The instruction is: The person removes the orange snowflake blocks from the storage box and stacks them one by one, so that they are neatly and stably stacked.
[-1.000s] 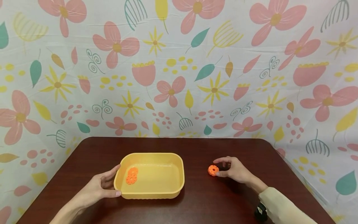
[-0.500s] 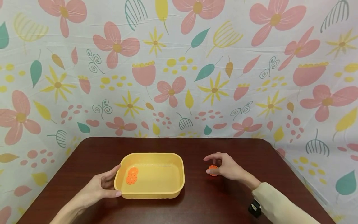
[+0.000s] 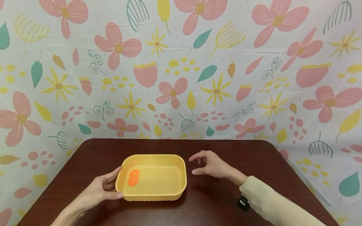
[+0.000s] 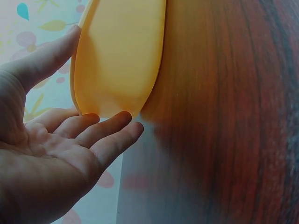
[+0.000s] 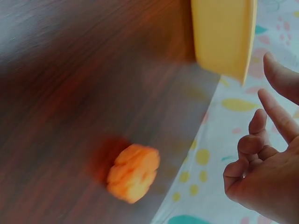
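A shallow yellow plastic basin (image 3: 161, 179) sits on the table, with two orange notched building discs (image 3: 133, 180) lying close together near its left end. My left hand (image 3: 97, 188) rests against that end; its thumb touches the front corner and its fingers lie along the end wall, loosely extended in the left wrist view. My right hand (image 3: 212, 164) hovers just right of the basin, thumb and index finger apart, nothing between them. Beneath it, a small stack of orange notched discs (image 5: 134, 172) stands on the table, almost wholly hidden by that hand in the head view.
The dark brown wooden table (image 3: 169, 146) has rounded far corners. A floral cloth (image 3: 181, 103) hangs right behind it and along both sides. A black strap device (image 3: 243, 203) is worn at the right wrist, below a cream sleeve (image 3: 271, 197).
My right hand has moved left from beside the orange disc stack towards the basin, passing over the stack, which stays where it was. The left hand and basin have not moved.
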Demonstrator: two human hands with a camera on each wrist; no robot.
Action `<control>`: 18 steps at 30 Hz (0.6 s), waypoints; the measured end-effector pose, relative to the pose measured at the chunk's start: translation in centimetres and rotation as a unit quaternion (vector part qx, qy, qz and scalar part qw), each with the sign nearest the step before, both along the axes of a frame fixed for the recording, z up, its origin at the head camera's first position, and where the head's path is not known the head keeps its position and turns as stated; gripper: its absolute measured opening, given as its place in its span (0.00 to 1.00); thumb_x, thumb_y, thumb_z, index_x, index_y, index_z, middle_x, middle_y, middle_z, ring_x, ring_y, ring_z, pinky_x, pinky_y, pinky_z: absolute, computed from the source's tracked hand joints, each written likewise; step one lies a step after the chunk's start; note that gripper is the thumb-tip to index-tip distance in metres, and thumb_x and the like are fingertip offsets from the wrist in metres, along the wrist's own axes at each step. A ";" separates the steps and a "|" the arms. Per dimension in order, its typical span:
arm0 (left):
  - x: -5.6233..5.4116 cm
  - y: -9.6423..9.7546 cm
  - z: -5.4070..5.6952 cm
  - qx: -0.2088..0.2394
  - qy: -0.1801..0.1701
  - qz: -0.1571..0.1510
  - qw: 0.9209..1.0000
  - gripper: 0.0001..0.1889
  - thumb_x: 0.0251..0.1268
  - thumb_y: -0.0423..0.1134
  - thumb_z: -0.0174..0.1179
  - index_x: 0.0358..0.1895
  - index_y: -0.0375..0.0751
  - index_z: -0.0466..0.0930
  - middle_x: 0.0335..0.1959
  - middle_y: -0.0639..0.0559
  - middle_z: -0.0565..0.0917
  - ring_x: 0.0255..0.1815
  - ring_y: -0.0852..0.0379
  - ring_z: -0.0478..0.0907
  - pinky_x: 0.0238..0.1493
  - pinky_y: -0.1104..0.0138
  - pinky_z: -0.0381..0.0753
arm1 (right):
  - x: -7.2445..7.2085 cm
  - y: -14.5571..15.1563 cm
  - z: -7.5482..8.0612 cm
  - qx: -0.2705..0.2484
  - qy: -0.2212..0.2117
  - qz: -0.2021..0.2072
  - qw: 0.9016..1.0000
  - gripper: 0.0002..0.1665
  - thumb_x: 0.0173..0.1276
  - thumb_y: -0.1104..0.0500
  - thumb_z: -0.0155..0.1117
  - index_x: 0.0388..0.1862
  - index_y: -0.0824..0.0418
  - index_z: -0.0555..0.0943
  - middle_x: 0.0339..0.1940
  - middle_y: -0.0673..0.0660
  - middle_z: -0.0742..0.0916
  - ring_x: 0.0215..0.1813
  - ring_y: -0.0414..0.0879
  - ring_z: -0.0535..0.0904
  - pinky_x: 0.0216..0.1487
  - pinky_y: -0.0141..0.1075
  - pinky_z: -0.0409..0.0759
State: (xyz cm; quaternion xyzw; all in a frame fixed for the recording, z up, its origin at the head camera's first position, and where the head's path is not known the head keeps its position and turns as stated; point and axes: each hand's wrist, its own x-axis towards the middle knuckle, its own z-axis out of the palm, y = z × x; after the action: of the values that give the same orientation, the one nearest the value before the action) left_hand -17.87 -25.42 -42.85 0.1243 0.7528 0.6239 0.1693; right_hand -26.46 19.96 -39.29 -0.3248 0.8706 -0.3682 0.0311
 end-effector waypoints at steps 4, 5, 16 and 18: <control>0.0 -0.1 0.0 0.006 -0.001 -0.004 1.000 0.52 0.69 0.32 0.72 0.86 0.35 0.45 0.84 0.31 0.49 0.78 0.30 0.61 0.59 0.62 0.83 | -0.3 -2.1 0.4 0.007 -0.004 0.020 1.000 0.22 0.62 0.58 0.83 0.54 0.59 0.89 0.34 0.54 0.80 0.40 0.53 0.75 0.39 0.37 0.71; 0.0 -0.1 0.0 0.007 -0.002 -0.004 1.000 0.52 0.69 0.32 0.72 0.86 0.35 0.44 0.84 0.31 0.49 0.78 0.30 0.61 0.59 0.62 0.83 | -0.4 -2.7 0.5 0.006 -0.008 0.025 1.000 0.22 0.62 0.58 0.83 0.55 0.60 0.89 0.34 0.55 0.81 0.40 0.52 0.75 0.39 0.36 0.71; 0.0 -0.1 0.0 0.016 -0.001 -0.005 1.000 0.52 0.68 0.32 0.72 0.86 0.35 0.45 0.84 0.31 0.49 0.78 0.29 0.61 0.57 0.61 0.84 | -0.3 -9.0 0.4 0.013 -0.028 0.077 0.997 0.21 0.63 0.60 0.82 0.55 0.56 0.89 0.34 0.58 0.81 0.42 0.56 0.75 0.45 0.38 0.70; 0.0 -0.1 0.0 0.017 -0.001 -0.005 1.000 0.52 0.68 0.31 0.72 0.86 0.35 0.44 0.84 0.31 0.49 0.78 0.29 0.60 0.58 0.61 0.83 | -0.2 -10.0 0.2 0.011 -0.031 0.087 0.996 0.21 0.63 0.61 0.82 0.56 0.56 0.89 0.34 0.57 0.81 0.44 0.57 0.75 0.46 0.38 0.70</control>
State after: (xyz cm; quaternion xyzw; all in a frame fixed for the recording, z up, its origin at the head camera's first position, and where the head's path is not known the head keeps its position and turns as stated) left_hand -17.87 -25.51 -42.89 0.1302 0.7410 0.6363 0.1707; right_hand -26.68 9.98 -39.13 -0.3872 0.8418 -0.3644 0.0931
